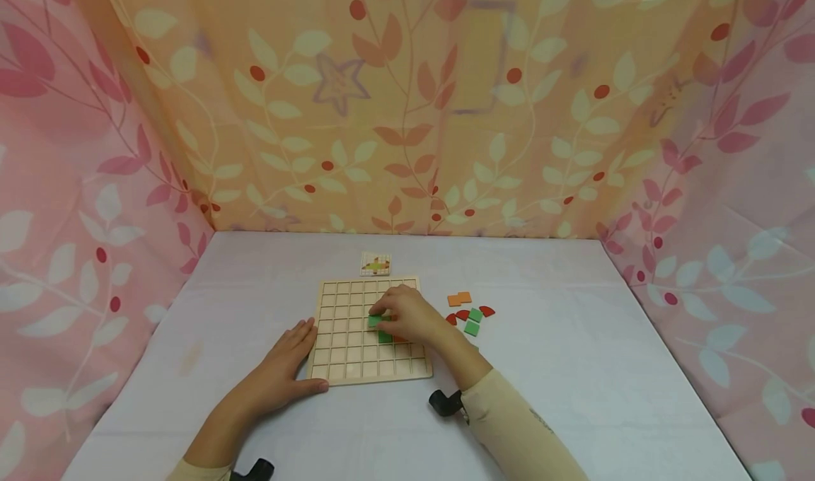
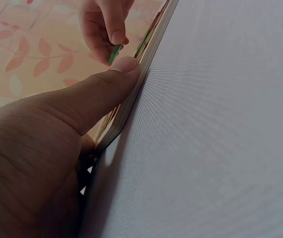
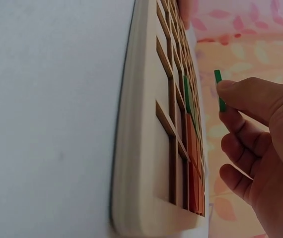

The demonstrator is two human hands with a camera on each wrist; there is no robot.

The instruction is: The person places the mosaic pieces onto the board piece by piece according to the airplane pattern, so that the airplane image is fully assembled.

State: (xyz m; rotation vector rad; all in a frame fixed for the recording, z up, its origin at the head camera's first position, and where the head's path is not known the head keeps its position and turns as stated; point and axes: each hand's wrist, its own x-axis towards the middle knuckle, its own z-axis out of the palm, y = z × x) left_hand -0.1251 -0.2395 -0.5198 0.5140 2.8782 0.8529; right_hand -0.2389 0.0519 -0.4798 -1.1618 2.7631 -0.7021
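Observation:
My right hand (image 1: 407, 315) pinches a green square tile (image 3: 219, 90) between thumb and fingertips, over the middle of a wooden grid board (image 1: 337, 339). In the right wrist view the tile is on edge, raised off the board. Green, orange and red pieces sit in the board's cells, partly hidden under this hand in the head view; one green tile (image 1: 385, 337) shows below the fingers. My left hand (image 1: 280, 368) rests at the board's near left corner, fingers extended along its left side. Its thumb (image 2: 102, 89) lies on the board's near edge.
A small pattern card (image 1: 376, 264) lies behind the board. To the right are loose pieces on the white tabletop: orange squares (image 1: 454, 300), green squares (image 1: 472, 328) and red rounded pieces (image 1: 487, 311). Patterned fabric (image 1: 407, 170) hangs around the table's back and sides.

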